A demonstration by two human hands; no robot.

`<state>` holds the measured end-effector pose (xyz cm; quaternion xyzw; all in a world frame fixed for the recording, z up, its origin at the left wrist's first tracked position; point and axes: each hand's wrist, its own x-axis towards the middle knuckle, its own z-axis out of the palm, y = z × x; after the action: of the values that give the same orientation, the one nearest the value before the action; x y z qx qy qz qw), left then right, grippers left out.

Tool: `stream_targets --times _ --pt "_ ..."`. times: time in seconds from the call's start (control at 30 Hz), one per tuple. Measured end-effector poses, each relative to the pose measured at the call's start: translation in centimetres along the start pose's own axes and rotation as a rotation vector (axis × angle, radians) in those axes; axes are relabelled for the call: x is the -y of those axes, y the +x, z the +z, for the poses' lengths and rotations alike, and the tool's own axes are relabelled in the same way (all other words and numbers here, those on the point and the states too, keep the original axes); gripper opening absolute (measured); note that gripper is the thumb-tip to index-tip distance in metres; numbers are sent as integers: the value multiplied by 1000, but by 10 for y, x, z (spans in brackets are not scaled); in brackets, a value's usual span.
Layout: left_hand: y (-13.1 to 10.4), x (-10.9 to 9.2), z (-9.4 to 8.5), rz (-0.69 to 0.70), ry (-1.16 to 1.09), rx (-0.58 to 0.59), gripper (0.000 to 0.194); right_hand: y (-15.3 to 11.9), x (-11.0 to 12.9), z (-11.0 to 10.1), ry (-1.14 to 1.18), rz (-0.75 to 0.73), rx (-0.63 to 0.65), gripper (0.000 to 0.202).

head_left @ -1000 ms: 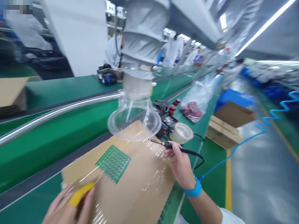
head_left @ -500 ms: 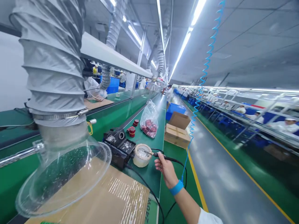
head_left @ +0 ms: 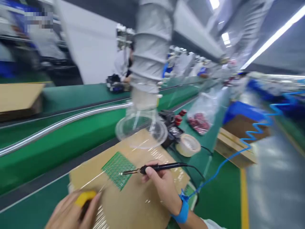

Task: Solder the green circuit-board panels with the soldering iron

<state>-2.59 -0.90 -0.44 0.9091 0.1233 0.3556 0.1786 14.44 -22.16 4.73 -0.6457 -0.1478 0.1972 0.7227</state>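
"Left hand [head_left: 71, 211]?"
"Bottom left, back of the hand up, blurry. Fingers curled around a yellow thing [head_left: 85, 197]."
"Board [head_left: 111, 168]?"
"Flat on the cardboard [head_left: 143, 202], between the hands. Iron [head_left: 166, 166] tip over its right half; touching or not, can't tell."
"Step?"
"Looks like placing the tip on the board. Next move probably calls for a steady tip and fine aim."
"Right hand [head_left: 164, 186]?"
"Pen-style, thumb and fingers pinching the handle, tip pointing left. Blue strap [head_left: 183, 211] on the wrist."
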Motion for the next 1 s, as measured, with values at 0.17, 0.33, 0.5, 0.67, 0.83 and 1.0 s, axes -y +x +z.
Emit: stream_targets --times 0.17,0.33,0.5,0.67,0.83,1.0 --pt "-10 -12 -21 -28 84 81 12 0 -31 26 -175 -94 66 34" --pt "-4 -17 -19 -50 67 73 9 -5 -40 23 -270 -93 110 32" --pt "-6 -17 -23 -44 21 83 11 -5 -37 23 -268 -54 90 31" --pt "-5 -16 -23 -30 21 69 11 -3 -40 22 -286 -60 124 32" --pt "-6 -15 -20 -12 45 61 10 -3 -45 21 -324 -89 132 33" --pt "-7 -14 -20 -21 43 66 10 -2 -42 20 -318 -80 133 32"
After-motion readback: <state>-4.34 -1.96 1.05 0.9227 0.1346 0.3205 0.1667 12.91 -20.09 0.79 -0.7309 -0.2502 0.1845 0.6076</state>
